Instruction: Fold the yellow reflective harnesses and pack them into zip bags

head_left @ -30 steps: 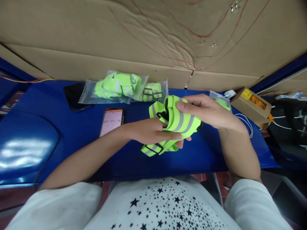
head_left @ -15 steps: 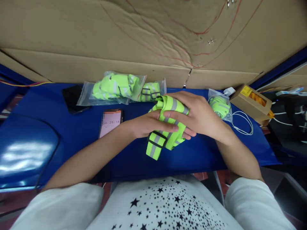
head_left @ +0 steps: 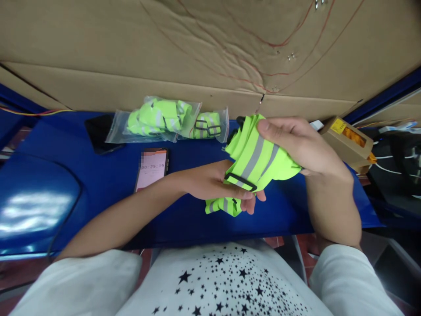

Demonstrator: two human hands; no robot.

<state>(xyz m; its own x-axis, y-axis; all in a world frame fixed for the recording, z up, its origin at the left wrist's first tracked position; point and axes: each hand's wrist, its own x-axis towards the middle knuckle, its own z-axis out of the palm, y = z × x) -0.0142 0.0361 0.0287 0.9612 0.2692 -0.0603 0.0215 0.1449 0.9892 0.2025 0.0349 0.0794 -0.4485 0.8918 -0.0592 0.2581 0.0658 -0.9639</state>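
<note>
Left hand (head_left: 213, 181) gripping; right hand (head_left: 297, 142) seemingly likewise.

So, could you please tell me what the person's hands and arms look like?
The left hand and right hand are bare, with no gloves, rings or watch showing. The forearms are uncovered, below short, plain white sleeves; the white shirt has black stars in mixed sizes.

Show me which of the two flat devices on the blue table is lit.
The black-edged rectangular phone, glowing pale pink and showing digits, nearer the front; the flat black slab farther back is dark.
</note>
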